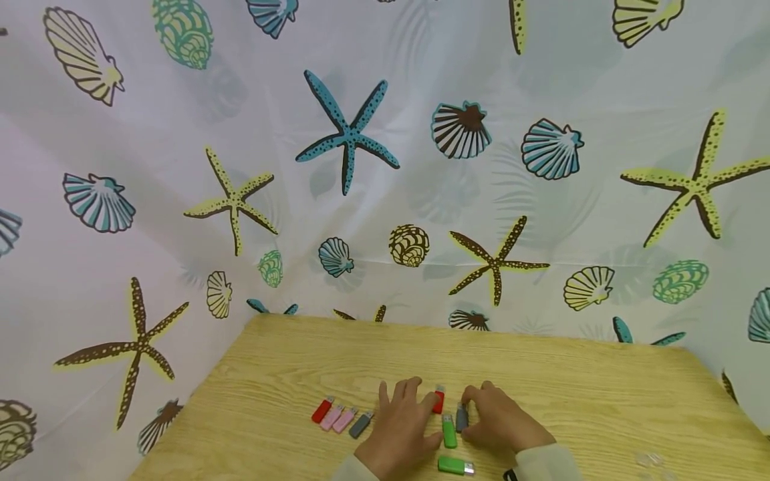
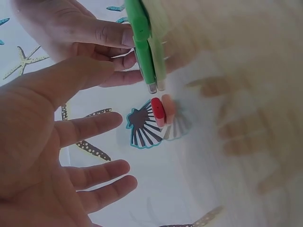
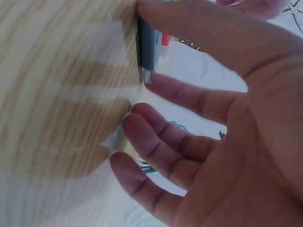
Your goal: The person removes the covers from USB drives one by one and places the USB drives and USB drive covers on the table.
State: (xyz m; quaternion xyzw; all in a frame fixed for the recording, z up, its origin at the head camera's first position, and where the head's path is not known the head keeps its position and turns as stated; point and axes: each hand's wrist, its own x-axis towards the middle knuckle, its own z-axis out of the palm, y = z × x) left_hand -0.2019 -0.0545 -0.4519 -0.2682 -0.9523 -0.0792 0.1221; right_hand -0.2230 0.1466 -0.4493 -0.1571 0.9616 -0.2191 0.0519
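My right hand (image 1: 502,421) pinches a grey USB stick (image 1: 461,417) end to end on the wooden table. In the right wrist view, the thumb is at one end of the grey stick (image 3: 148,45) and the index fingertip at its metal plug; the other fingers are loosely bent. Fingers spread, my left hand (image 1: 397,431) hovers low over the table, its index fingertip right at a red USB stick (image 1: 439,401). Between the hands lies a green USB stick (image 1: 449,433), with the left thumb beside it. Nearer me, another green USB stick (image 1: 452,465) lies sideways.
Left of the hands, a slanted row holds a red USB stick (image 1: 322,410), two pink ones (image 1: 345,420) and a grey one (image 1: 361,425). Small clear pieces (image 1: 650,459) lie at the right. A shell-patterned cloth (image 1: 421,200) hangs behind the table (image 1: 541,361).
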